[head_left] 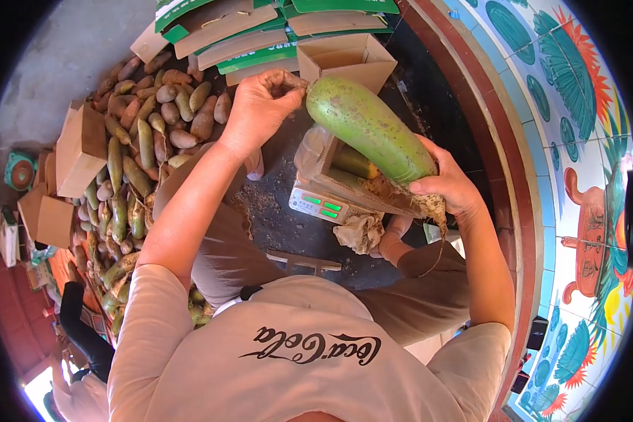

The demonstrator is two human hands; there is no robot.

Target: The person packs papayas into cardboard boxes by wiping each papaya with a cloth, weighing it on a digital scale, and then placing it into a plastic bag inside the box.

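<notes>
Left hand (259,107) and right hand (451,181) hold a radish (369,126) aslant above a box (344,184).
The left pinches its top end between thumb and fingers; the right is curled around the rooted end. The box sits on a scale (306,202), a pile (146,144) of radishes to the left.
</notes>
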